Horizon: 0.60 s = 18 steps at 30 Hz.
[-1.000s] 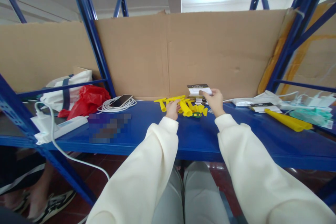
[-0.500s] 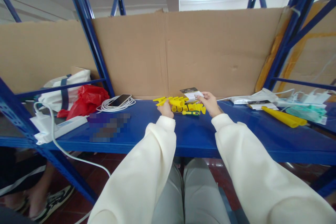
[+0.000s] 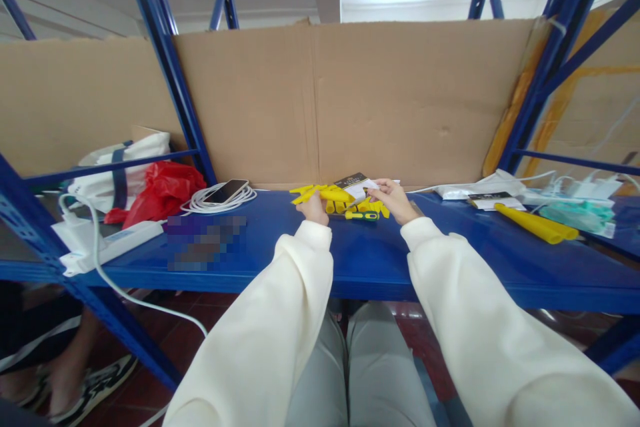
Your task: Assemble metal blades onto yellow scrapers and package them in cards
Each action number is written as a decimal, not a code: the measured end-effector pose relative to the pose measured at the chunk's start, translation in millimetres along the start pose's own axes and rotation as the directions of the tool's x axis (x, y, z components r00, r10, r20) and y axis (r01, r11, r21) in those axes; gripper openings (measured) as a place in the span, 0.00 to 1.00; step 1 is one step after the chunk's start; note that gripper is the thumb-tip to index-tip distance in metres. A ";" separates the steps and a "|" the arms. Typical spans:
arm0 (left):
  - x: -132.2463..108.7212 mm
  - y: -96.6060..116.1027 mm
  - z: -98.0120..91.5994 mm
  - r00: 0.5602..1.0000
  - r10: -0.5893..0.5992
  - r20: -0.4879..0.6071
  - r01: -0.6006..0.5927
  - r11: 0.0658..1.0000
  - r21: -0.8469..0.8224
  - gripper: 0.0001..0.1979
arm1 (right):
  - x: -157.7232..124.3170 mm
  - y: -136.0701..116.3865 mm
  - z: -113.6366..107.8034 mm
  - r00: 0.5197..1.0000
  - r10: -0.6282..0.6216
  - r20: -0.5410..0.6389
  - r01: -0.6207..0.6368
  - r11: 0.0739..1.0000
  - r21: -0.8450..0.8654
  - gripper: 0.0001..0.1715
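My left hand (image 3: pixel 313 208) is closed on a yellow plastic piece (image 3: pixel 334 195) at the middle of the blue shelf; its exact kind is hard to make out. Between the fingertips of my right hand (image 3: pixel 394 201) is a black-and-white printed card (image 3: pixel 358 182), tilted above the yellow piece. A small grey pointed part shows below the card, too small to name. Under both hands lie several more yellow plastic pieces (image 3: pixel 373 207). In front of them rests a green-and-yellow handle (image 3: pixel 362 217).
A phone (image 3: pixel 227 191) sits on a coiled white cable (image 3: pixel 200 200) at left, near a red plastic bag (image 3: pixel 173 185) and power strip (image 3: pixel 123 243). Rolled yellow material (image 3: pixel 537 224) and another card (image 3: pixel 496 201) lie at right. Cardboard (image 3: pixel 420 100) stands behind. Another person's shoe (image 3: pixel 97 387) shows below left.
The card in my right hand has moved left and down, closer to the yellow piece in my left hand. My left hand stays about where it was.
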<state>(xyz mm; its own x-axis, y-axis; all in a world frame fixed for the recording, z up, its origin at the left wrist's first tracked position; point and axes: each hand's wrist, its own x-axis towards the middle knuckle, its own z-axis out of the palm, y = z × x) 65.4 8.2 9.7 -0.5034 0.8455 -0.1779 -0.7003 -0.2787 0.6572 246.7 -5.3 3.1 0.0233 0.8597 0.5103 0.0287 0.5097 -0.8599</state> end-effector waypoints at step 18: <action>-15.8 -0.1 -1.2 1.000 0.005 0.031 -0.004 1.000 -0.020 0.31 | -10.8 2.8 9.7 0.970 0.083 0.230 -0.086 0.996 0.003 0.33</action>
<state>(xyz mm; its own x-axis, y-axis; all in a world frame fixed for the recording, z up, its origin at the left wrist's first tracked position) 72.9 -5.7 11.6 -0.4909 0.8579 -0.1520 -0.7082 -0.2913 0.6432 236.9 -12.8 -4.9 -0.2050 0.8837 0.4208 0.0239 0.4343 -0.9005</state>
